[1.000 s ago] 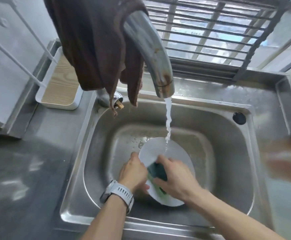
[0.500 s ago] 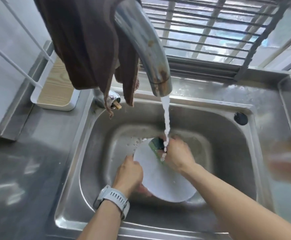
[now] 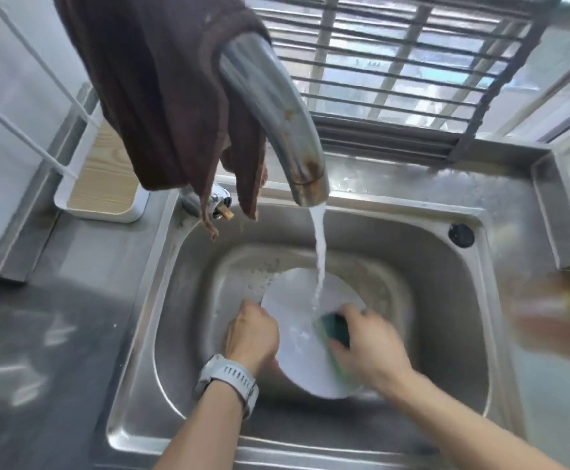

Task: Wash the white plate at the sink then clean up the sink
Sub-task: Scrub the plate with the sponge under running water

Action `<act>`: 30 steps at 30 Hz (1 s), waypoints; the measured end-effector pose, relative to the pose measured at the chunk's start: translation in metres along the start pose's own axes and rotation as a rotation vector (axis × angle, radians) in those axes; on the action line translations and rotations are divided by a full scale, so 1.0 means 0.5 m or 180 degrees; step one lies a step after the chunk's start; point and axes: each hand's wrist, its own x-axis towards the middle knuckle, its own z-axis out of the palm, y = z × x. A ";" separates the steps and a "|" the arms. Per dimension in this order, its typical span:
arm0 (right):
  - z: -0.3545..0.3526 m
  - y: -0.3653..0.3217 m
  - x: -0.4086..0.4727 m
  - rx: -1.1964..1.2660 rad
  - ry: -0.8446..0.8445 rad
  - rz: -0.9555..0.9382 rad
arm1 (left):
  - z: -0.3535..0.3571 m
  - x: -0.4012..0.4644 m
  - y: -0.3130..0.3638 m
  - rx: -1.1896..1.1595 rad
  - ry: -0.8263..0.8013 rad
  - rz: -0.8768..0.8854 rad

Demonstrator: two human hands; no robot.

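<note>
The white plate sits tilted inside the sink, its upper rim at twelve o'clock under the running water from the tap. The left hand curls its fingers around the rim at nine o'clock; the right hand presses a green sponge against the face at three o'clock, fingers closed over it. The risk is slippage — a wet plate held at one edge could twist free if the sponge pushes hard off-centre, and knock the steel basin. The stream hitting the tilted face may also splash toward the counter. The brown cloth draped over the tap hangs close enough to catch spray.
</note>
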 end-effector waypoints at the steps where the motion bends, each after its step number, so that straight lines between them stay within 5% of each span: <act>1: 0.005 -0.022 -0.015 0.0155 -0.0084 -0.0240 | 0.001 -0.005 0.002 0.0044 -0.0050 0.0011; 5: 0.004 -0.089 0.114 0.0436 -0.0067 -0.0719 | 0.007 0.012 -0.017 0.0146 -0.0203 0.0060; 10: -0.011 0.032 0.054 -0.0247 0.0288 0.0192 | 0.004 0.020 -0.020 -0.0124 -0.0102 0.0172; 16: 0.007 -0.077 0.101 0.0481 -0.0082 -0.0636 | 0.005 0.009 -0.015 -0.0078 -0.0153 0.0183; 21: -0.018 0.020 0.043 -0.0041 0.0160 0.0237 | -0.008 0.009 -0.010 -0.0131 -0.0073 0.0228; 23: -0.012 -0.026 -0.036 0.0204 -0.0040 -0.0089 | -0.005 -0.002 -0.006 -0.0169 -0.0181 0.0290; 27: 0.000 -0.100 0.087 0.0550 -0.0082 -0.0633 | -0.003 -0.010 -0.018 -0.0305 -0.0271 0.0134; 30: -0.012 -0.012 0.138 0.0138 0.0273 0.0100 | -0.006 0.000 -0.026 -0.0400 -0.0118 0.0159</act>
